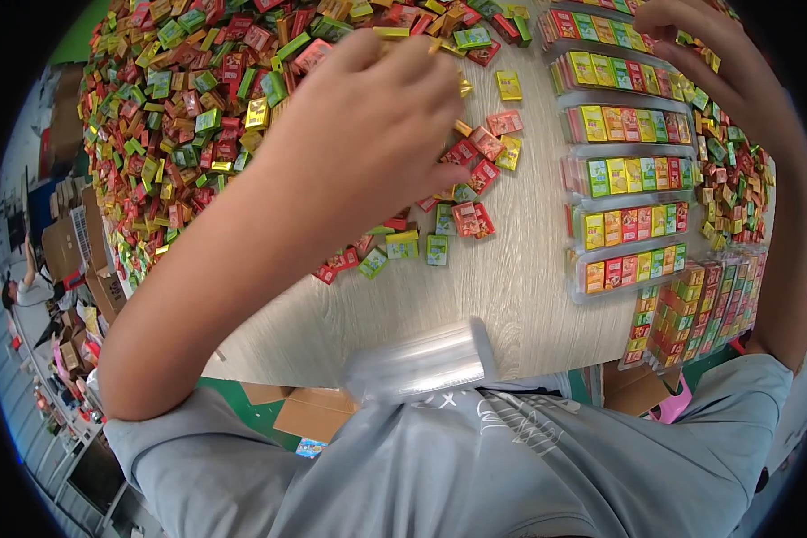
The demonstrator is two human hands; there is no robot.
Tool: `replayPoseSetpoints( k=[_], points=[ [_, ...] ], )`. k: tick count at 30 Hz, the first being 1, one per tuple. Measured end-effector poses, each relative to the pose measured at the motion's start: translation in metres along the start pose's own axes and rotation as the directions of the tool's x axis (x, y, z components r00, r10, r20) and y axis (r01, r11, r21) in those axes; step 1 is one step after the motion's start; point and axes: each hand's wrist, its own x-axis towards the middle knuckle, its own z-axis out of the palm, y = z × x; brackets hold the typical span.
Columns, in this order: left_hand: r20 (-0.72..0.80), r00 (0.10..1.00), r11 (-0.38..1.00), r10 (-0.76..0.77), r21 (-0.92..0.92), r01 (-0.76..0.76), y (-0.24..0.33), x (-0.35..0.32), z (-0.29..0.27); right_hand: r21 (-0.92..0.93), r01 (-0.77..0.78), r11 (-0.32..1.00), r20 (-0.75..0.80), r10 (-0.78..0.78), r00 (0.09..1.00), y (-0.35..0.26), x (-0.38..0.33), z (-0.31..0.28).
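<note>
Over the right side of a big heap of small wrapped boxes (233, 81) in red, green, yellow and orange is my left hand (381, 117), back upward. Its fingers bend down among the boxes and its thumb stands apart; the fingertips are hidden, and no held box shows. Near the far end of a column of clear plastic trays (630, 125) is my right hand (704, 45), fingers parted and bent, with nothing visible between them. Rows of the same small boxes fill these trays. Several loose boxes (484, 143) lie beside my left thumb.
Empty clear plastic trays (421, 359) lie at the near table edge, against my shirt. Filled packs (704, 305) are stacked at the near right, with a second heap of boxes (731, 170) behind them. Open cardboard boxes (314, 412) stand below the table.
</note>
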Motion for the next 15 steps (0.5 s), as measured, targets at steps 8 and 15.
replayPoseSetpoints(
  k=[8,15],
  points=[
    [-0.375,0.924,0.994,-0.07,-0.109,0.03,-0.015,0.015,0.004,0.139,-0.121,0.983,0.027,0.118,0.993,-0.008,0.009,-0.016],
    [-0.081,0.989,0.982,-0.126,-0.153,0.113,-0.03,0.077,-0.011,0.087,0.001,0.996,-0.054,0.004,0.999,0.027,-0.01,-0.001]
  ],
)
